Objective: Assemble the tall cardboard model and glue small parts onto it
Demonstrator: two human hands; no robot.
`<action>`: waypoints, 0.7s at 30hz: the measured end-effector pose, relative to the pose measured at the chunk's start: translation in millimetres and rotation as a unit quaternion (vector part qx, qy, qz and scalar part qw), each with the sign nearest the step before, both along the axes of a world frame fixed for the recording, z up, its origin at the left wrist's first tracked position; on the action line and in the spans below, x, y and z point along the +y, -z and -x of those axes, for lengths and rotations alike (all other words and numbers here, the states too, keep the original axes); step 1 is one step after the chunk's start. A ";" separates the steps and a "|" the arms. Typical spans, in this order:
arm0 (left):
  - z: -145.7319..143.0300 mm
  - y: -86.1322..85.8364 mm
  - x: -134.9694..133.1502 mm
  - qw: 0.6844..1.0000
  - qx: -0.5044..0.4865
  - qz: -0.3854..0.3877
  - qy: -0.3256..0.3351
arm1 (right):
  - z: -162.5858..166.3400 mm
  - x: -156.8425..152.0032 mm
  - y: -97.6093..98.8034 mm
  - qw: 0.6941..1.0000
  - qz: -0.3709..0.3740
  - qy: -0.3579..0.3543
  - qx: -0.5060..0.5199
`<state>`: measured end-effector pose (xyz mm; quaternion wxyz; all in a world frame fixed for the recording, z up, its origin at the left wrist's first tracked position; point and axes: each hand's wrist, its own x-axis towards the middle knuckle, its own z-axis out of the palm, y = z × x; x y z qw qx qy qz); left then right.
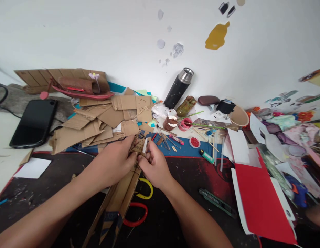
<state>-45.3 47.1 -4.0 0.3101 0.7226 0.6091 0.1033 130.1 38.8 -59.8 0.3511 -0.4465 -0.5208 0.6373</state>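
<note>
No wording can be read for certain: dark printed characters (137,169) on the long cardboard piece (124,187) are too small and blurred, as are marks on the white label (117,128) among the stacked cardboard (112,115) and on the pink tube (176,139); a red emblem (225,168) on the dark mat (184,175) is too faint to identify

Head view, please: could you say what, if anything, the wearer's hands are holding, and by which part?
The left hand and right hand hold the folded cardboard by its far end.

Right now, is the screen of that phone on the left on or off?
Off, it seems: the phone is dark, with nothing lit. Asleep or powered down, I cannot tell.
</note>
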 end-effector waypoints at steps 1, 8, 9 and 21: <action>-0.2 -0.3 0.0 1.000 0.000 0.001 -0.001 | 0.1 0.0 0.1 1.000 0.002 0.000 -0.002; 0.0 -0.4 0.9 1.000 0.000 -0.006 -0.007 | 0.5 0.1 -0.3 1.000 0.013 0.001 -0.011; 0.3 -0.1 0.9 1.000 -0.002 -0.007 -0.007 | 0.4 0.1 -0.4 1.000 0.012 0.001 -0.010; 3.3 4.5 0.8 1.000 -0.022 -0.019 -0.005 | 0.4 -0.3 -2.2 1.000 0.007 -0.002 -0.012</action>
